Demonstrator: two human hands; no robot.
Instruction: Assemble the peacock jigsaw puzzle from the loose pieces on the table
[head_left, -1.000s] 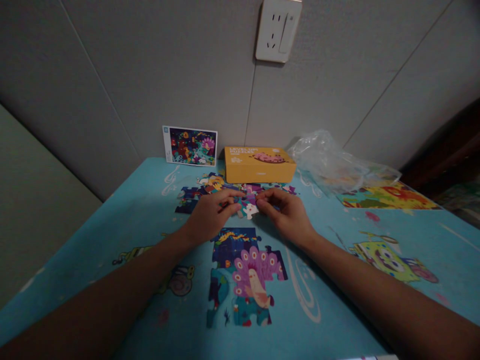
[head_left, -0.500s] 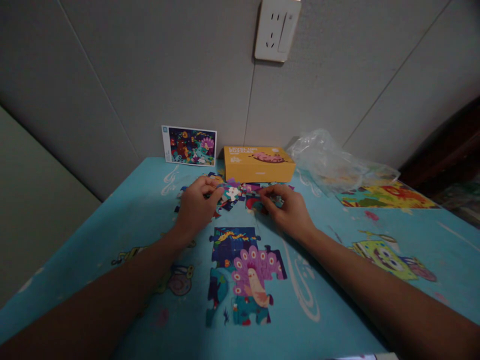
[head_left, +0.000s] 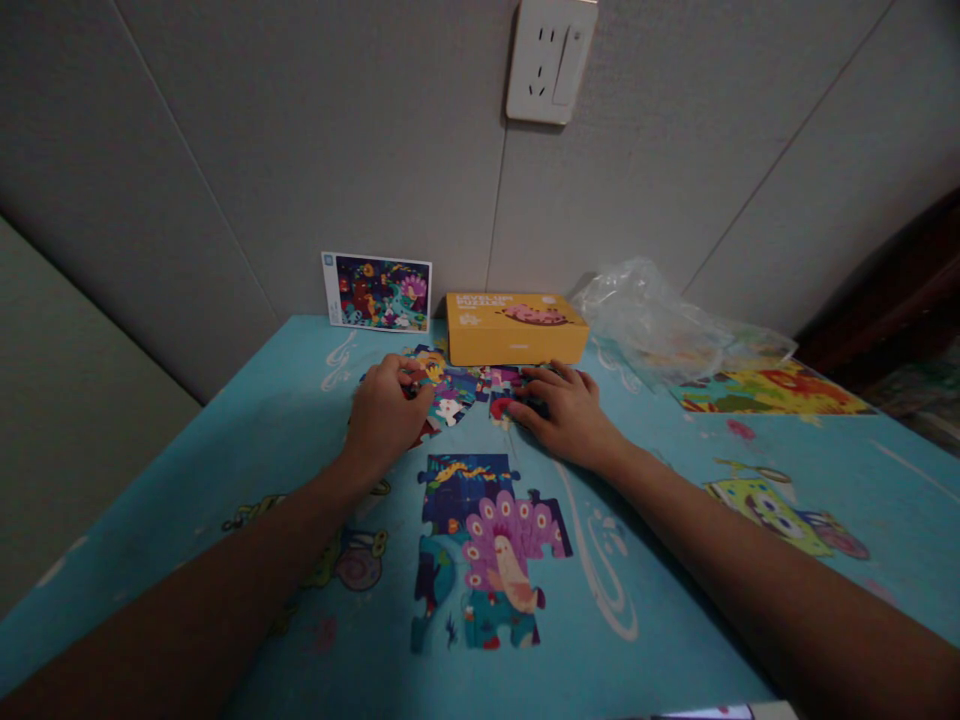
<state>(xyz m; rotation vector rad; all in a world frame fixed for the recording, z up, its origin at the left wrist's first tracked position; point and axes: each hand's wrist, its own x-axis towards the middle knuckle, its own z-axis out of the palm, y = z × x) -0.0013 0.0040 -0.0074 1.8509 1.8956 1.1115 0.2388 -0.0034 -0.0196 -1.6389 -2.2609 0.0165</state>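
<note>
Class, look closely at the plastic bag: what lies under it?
The bag lies over the far part of a yellow-orange picture on the blue tablecloth. Its cloudy folds hide anything else.

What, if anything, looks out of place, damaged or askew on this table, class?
Nothing looks spilled or damaged. The one untidy item is the clear plastic bag, crumpled at the back right, partly over the orange and yellow picture. The joined puzzle section has uneven edges, which look merely unfinished.
</note>
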